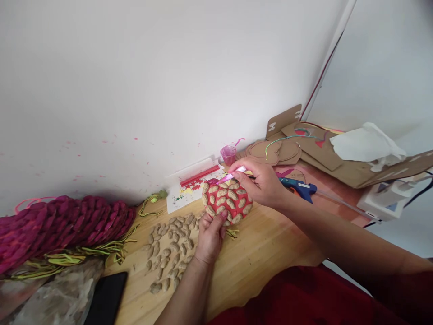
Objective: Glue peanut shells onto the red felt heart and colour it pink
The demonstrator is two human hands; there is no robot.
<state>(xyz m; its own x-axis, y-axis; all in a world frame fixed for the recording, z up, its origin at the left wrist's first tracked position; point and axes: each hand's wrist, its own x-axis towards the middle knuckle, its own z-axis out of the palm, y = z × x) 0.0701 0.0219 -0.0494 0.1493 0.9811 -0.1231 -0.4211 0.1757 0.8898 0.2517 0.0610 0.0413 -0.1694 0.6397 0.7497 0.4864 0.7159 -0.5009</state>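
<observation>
My left hand (212, 232) grips the lower edge of a red disc (239, 204) covered with several peanuts in their shells, thumb on top. Between the fingers of my right hand (255, 178) is a slim paintbrush (223, 179) with a white and pink handle. Its tip touches the disc's upper left edge, where a peanut (213, 182) is bright pink. Part of the disc's right side lies behind my right hand. Just beyond stands a small clear cup (228, 155) of pink paint.
Loose peanuts (174, 246) spread over the wooden table (260, 257). At left lies a stack of magenta peanut-covered pieces (67, 225) with yarn, near a black flat object (106, 298). White paper (174, 205) bears small stars. Cardboard (324, 158) and a blue glue gun (302, 188) are at right.
</observation>
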